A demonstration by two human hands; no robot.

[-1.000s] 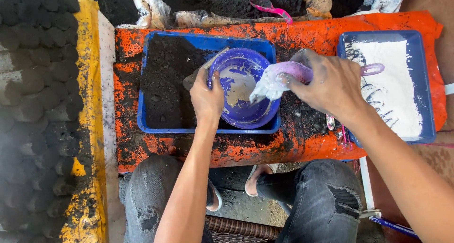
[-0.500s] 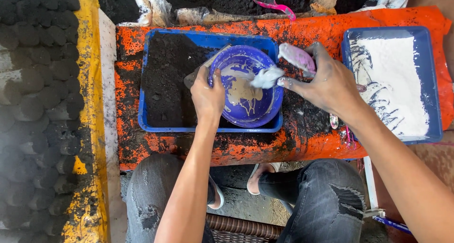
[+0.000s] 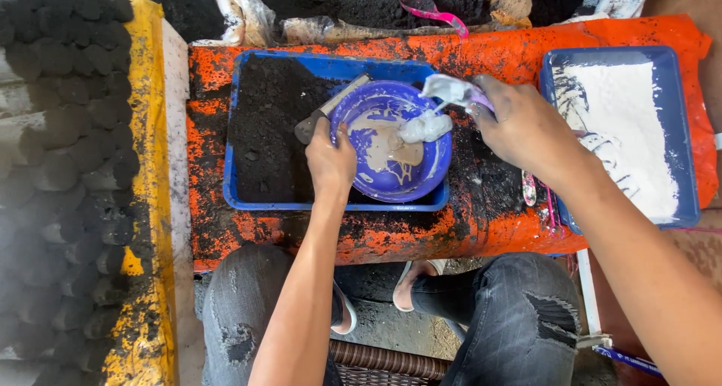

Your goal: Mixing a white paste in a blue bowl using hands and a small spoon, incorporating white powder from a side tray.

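Observation:
A purple bowl with a pale grey paste smeared inside sits in a blue tray that holds black soil. My left hand grips the bowl's near left rim. My right hand holds a small purple scoop tipped over the bowl's far right rim. A lump of white paste slides from the scoop into the bowl. A grey trowel lies on the soil just behind my left hand.
An orange sheet dirtied with black soil covers the work surface. A second blue tray with white powder is at the right. Rows of black round briquettes fill the left. My knees in torn jeans are below.
My right hand has tipped the scoop further over the bowl, and the white paste now drops from it into the bowl. My left hand stays on the rim.

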